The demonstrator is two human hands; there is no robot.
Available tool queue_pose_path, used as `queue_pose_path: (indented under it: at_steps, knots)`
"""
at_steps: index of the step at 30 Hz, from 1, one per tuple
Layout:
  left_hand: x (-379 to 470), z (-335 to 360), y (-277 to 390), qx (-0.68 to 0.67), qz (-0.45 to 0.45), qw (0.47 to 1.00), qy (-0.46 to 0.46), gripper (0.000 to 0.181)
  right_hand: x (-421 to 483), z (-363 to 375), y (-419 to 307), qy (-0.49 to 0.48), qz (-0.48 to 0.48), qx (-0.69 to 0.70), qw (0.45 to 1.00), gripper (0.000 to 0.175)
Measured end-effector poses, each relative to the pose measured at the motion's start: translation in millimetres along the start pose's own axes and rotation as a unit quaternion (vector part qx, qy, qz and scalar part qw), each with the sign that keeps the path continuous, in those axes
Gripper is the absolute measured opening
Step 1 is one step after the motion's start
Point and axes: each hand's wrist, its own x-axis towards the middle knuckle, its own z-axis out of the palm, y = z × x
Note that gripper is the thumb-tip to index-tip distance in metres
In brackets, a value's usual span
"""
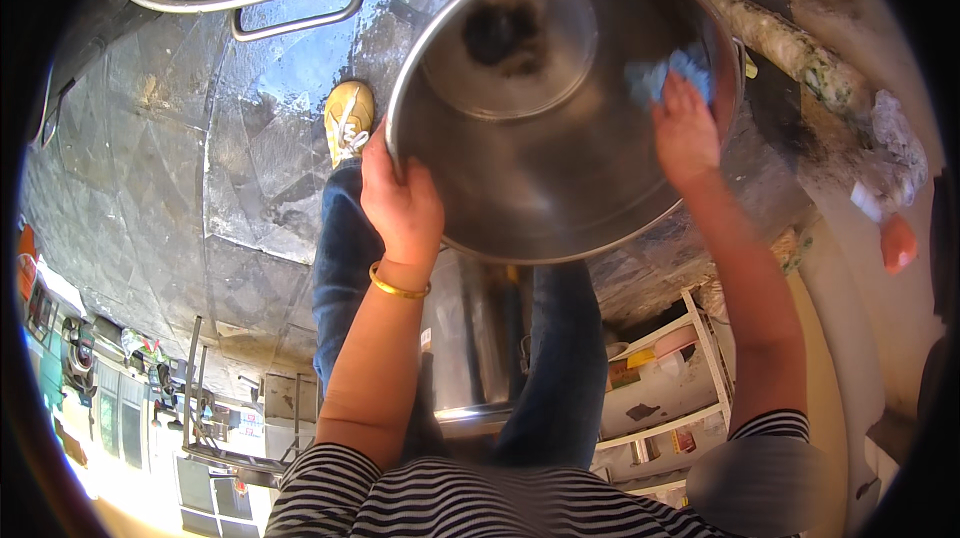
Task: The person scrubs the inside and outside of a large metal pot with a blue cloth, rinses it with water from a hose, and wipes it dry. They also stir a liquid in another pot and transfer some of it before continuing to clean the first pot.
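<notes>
A large stainless steel pot (pixel 540 185) is tilted so that its inside faces me, and a dark burnt-looking patch (pixel 499 32) marks its bottom. My left hand (pixel 401 200) grips the near left part of the rim, thumb on the inner side. Inside the pot at the right, my right hand (pixel 686 129) presses a light blue cloth or scrubbing pad (pixel 679 77) against the wall. The pad is slightly blurred, and its far side is hidden by my fingers.
Another large metal vessel with a loop handle (pixel 300 24) stands on the wet tiled floor (pixel 255 140) at the upper left. A shelf rack (pixel 660 425) is at the lower right. A stained roll-like bundle (pixel 787 43) and crumpled plastic (pixel 896 140) lie at the right.
</notes>
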Motion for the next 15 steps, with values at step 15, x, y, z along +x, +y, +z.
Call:
queue_pose_path:
  at_steps: [15]
  knots:
    - [-0.2, 3.6, -5.5, -0.009, 0.006, 1.0, 0.014, 0.044, 20.1, -122.4, -194.4, -0.057, 0.065, 0.975, 0.202, 0.061]
